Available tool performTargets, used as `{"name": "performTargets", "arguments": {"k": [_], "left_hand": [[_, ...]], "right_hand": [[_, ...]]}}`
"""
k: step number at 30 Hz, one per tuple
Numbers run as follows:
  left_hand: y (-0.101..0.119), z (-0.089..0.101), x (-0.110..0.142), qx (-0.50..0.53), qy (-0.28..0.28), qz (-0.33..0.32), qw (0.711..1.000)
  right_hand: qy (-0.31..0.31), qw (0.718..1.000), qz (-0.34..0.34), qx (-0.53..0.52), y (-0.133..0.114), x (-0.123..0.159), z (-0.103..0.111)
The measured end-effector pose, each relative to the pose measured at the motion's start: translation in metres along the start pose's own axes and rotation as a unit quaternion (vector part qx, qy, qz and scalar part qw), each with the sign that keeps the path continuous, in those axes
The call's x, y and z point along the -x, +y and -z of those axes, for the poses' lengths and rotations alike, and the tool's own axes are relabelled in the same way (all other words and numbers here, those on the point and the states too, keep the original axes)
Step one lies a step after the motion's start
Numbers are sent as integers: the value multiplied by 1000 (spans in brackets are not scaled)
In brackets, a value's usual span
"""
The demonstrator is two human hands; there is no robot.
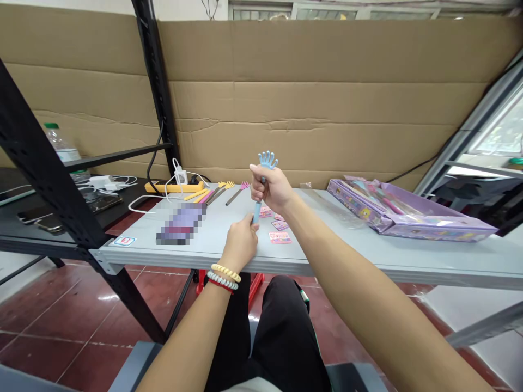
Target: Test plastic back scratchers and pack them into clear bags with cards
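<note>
A light blue back scratcher (268,159) with a hand-shaped head stands upright above the front of the table. My right hand (270,188) is wrapped round it just below the head. Lower down, my left hand (241,239) grips the bottom of its handle. Small pink and purple printed cards (280,237) lie on the table beside and behind my hands. Farther left rest several more back scratchers, among them a pink one (244,185) and a yellow one (229,185) with dark metal rods.
On the right sits a purple open box (433,226) with wrapped items inside, clear plastic film (335,209) next to it. At left are a pixelated phone-shaped object (182,223), a yellow power strip (171,188) with white cables, and a black shelf post (157,81). Cardboard (327,98) backs the table.
</note>
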State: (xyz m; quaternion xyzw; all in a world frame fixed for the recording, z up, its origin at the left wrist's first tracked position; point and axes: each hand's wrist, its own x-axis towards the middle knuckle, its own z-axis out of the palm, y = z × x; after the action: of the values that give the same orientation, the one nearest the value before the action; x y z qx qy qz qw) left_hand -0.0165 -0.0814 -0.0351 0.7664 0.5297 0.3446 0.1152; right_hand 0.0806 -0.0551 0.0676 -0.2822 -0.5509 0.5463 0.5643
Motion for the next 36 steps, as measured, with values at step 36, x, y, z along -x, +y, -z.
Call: {"name": "performTargets", "arguments": {"k": [36], "left_hand": [[-4, 1, 3, 56, 4, 10, 998]], "right_hand": [[111, 994, 19, -2, 14, 0, -14]]}}
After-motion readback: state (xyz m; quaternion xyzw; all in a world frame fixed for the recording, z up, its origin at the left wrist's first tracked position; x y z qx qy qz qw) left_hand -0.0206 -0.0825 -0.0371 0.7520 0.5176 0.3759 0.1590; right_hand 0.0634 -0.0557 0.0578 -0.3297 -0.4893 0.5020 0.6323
